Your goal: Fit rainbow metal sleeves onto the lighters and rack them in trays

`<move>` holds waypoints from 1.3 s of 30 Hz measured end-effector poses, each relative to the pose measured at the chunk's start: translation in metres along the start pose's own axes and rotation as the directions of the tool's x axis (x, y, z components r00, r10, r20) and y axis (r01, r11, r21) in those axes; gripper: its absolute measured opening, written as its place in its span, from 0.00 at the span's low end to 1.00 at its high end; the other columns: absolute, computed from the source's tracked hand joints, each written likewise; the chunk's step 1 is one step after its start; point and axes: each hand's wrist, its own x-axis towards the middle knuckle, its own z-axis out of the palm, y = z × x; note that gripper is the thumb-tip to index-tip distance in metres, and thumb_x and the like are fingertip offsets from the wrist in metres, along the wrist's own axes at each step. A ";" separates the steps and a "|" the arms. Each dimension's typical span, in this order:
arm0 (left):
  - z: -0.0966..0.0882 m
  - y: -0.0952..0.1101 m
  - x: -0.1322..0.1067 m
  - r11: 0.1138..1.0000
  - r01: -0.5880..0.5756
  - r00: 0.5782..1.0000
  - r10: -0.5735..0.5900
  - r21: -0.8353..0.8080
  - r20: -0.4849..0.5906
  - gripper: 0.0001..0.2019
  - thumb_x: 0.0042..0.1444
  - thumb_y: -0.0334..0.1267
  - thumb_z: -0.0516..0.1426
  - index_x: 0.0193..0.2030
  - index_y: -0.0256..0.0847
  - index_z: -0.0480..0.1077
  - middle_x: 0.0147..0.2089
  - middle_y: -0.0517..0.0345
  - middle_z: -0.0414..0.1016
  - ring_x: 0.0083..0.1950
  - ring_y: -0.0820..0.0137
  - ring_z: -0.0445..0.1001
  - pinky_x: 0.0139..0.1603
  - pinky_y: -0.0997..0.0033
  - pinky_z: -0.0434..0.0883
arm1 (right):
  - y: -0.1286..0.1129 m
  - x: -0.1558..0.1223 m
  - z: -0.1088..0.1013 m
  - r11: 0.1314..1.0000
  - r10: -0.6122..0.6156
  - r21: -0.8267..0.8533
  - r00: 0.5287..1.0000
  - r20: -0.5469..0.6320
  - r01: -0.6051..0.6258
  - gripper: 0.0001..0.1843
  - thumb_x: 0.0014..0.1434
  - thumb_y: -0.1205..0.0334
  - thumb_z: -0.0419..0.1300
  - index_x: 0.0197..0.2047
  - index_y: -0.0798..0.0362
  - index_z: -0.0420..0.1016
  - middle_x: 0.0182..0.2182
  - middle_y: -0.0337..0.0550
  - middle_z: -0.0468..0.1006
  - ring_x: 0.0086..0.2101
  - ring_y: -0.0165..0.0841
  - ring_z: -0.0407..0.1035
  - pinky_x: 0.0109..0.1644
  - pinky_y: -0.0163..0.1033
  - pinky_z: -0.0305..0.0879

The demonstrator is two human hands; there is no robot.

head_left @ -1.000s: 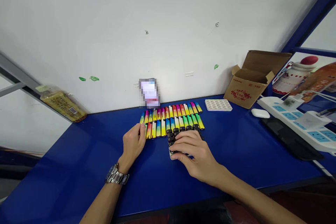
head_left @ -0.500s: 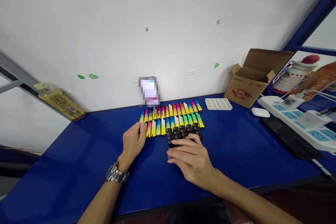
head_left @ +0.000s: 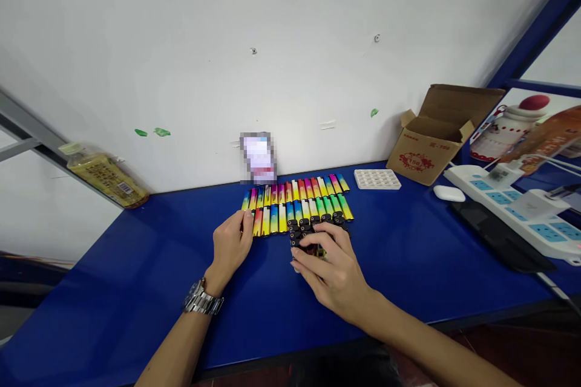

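Two rows of colourful lighters lie side by side on the blue table: a back row (head_left: 295,190) and a front row (head_left: 282,217). My left hand (head_left: 230,242) is closed at the left end of the front row, thumb beside the end lighter; what its fingers hold, if anything, is hidden. In front of the right part of that row, several lighters with black tops (head_left: 294,234) stand packed together. Over this block, my right hand (head_left: 338,266) has its fingers bent, with thumb and fingertips closed on a lighter at the near left corner. The palm covers the block's right side.
A phone with a blurred screen (head_left: 259,158) leans on the wall. Right of the rows lie a white tray with holes (head_left: 377,179), an open cardboard box (head_left: 420,154), a white case (head_left: 449,193), a black flat device (head_left: 497,236) and a power strip (head_left: 508,205). A bottle (head_left: 106,178) stands left.
My right hand's fingers have shifted slightly and spread, so coloured lighter bodies show between them. My left hand stays at the row's end.
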 end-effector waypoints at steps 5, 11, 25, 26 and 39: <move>0.000 0.000 0.000 1.000 -0.009 1.000 0.009 0.007 -0.003 0.19 0.64 0.41 0.44 0.25 0.39 0.65 0.19 0.61 0.62 0.21 0.75 0.61 0.25 0.73 0.54 | 0.006 0.006 -0.017 0.999 -0.041 -0.005 0.999 -0.015 0.041 0.12 0.58 0.66 0.60 0.46 0.56 0.76 0.39 0.52 0.75 0.43 0.41 0.67 0.47 0.49 0.67; 0.000 -0.001 0.000 1.000 -0.014 1.000 0.014 0.003 0.009 0.19 0.63 0.41 0.44 0.24 0.38 0.64 0.19 0.62 0.62 0.21 0.75 0.60 0.25 0.73 0.54 | 0.079 0.020 -0.041 0.895 0.414 -0.192 0.910 0.015 -0.404 0.10 0.61 0.63 0.53 0.32 0.53 0.75 0.31 0.47 0.76 0.35 0.38 0.68 0.39 0.42 0.61; 0.001 -0.002 0.000 1.000 0.018 0.999 -0.017 -0.007 0.030 0.18 0.63 0.41 0.45 0.23 0.39 0.60 0.18 0.63 0.61 0.20 0.76 0.60 0.24 0.75 0.54 | 0.129 0.025 -0.038 0.568 0.818 -0.591 0.474 0.326 -0.573 0.06 0.54 0.59 0.53 0.34 0.53 0.64 0.32 0.54 0.75 0.33 0.45 0.71 0.30 0.39 0.55; 0.001 -0.002 0.000 1.000 0.019 0.999 -0.019 -0.009 0.034 0.18 0.63 0.41 0.45 0.23 0.39 0.60 0.18 0.63 0.62 0.20 0.76 0.60 0.24 0.75 0.54 | 0.130 0.024 -0.040 0.585 0.807 -0.543 0.498 0.317 -0.603 0.06 0.55 0.59 0.52 0.34 0.52 0.62 0.30 0.52 0.75 0.31 0.44 0.71 0.30 0.39 0.56; 0.001 -0.002 0.000 0.999 0.029 0.999 -0.028 -0.017 0.041 0.18 0.63 0.42 0.44 0.23 0.39 0.61 0.19 0.62 0.63 0.20 0.76 0.61 0.24 0.74 0.54 | 0.130 0.014 -0.027 0.264 0.712 0.732 0.638 0.291 -0.628 0.06 0.51 0.56 0.51 0.29 0.50 0.60 0.13 0.29 0.60 0.14 0.26 0.53 0.18 0.32 0.47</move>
